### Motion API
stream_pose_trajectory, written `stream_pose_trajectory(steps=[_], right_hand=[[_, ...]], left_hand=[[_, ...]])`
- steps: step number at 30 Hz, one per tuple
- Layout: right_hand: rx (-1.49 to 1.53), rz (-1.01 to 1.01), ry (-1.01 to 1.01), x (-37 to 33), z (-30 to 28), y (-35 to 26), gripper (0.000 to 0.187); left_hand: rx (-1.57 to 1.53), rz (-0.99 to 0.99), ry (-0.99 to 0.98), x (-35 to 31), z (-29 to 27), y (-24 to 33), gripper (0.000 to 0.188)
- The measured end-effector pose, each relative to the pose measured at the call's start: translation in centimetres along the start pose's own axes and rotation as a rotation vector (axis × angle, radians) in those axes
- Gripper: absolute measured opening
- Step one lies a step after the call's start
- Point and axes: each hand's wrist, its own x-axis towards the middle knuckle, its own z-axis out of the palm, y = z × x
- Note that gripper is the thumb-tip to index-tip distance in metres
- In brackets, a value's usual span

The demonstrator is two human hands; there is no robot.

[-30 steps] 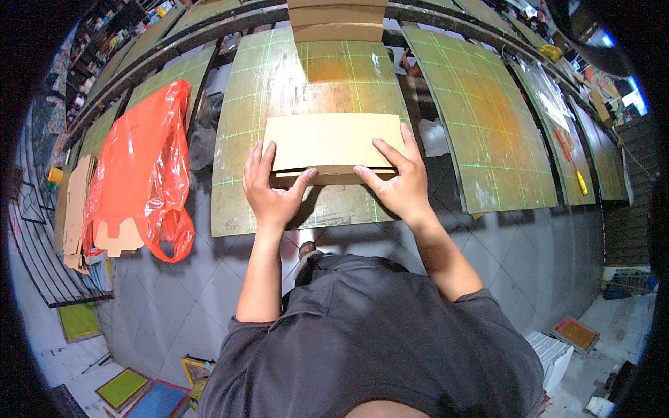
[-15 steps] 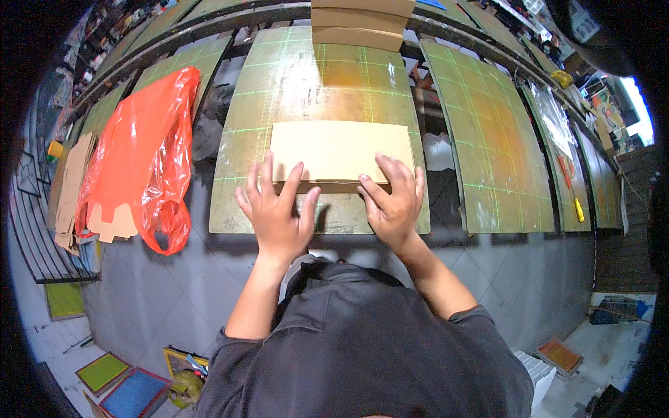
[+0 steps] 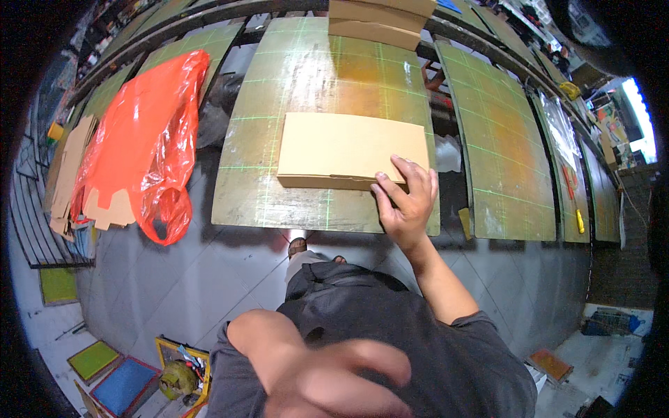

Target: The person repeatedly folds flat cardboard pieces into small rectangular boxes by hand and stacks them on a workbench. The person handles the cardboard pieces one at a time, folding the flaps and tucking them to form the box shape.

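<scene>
Clock taken about the box, seen from above.

Box (image 3: 341, 143): pale brown cardboard, long and low, lying flat on the worn green surface (image 3: 279, 202), somewhat right of its middle. Long side faces the person; top panel looks down and level, a small tab or slot showing along the near edge.

Right hand (image 3: 410, 198): at 4 to 5 o'clock, on the box's near right corner. Fingers spread and lightly bent, tips resting on the top panel and near edge; not wrapped around anything.

Left hand (image 3: 334, 386): at 6 o'clock, well apart from the box, raised in front of the dark shirt (image 3: 439, 355). Motion-blurred and cut by the lower edge; fingers partly bent. Cannot tell how far it is open or whether it has hold of anything.

Around: cardboard stack (image 3: 376, 28) at 12, on the far end of the same surface; orange plastic bag (image 3: 132, 132) at 9, with flat cardboard pieces (image 3: 68, 177) beyond it; yellow-handled tool (image 3: 580, 221) between 3 and 4, well off.

Step in hand, my judgement: box closed up, one hand steadying it. Next move, also judgement: calls for light pressure at that corner, so the thin panel does not dent or slide.
</scene>
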Motion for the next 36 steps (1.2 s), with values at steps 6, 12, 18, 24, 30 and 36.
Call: stream_pose_trajectory(steps=[6,12,18,24,30,36], right_hand=[[-0.024,-0.003,0.024,-0.2,0.1,0.2,0.029],[0.050,0.005,-0.013,-0.1,0.1,0.2,0.030],[0.151,0.266,0.165,-0.1,-2.1,1.0,0.051],[0.270,0.580,-0.181,0.3,-2.7,1.2,0.067],[0.358,0.341,0.143,13.7,-1.6,5.4,0.075],[0.371,0.196,0.261,32.7,1.9,15.2,0.076]], left_hand=[[-0.649,0.028,0.048,0.9,2.1,-1.8,0.006],[0.219,0.164,-0.182,-0.1,-0.5,-3.3,0.024],[1.034,0.159,-0.017,0.5,-6.8,-9.2,0.043],[0.958,-0.634,0.152,-0.8,-13.6,-13.2,0.076],[1.070,-0.197,0.028,14.4,-17.9,-19.3,0.053],[1.091,0.062,0.093,36.0,-19.0,-27.1,0.042]])
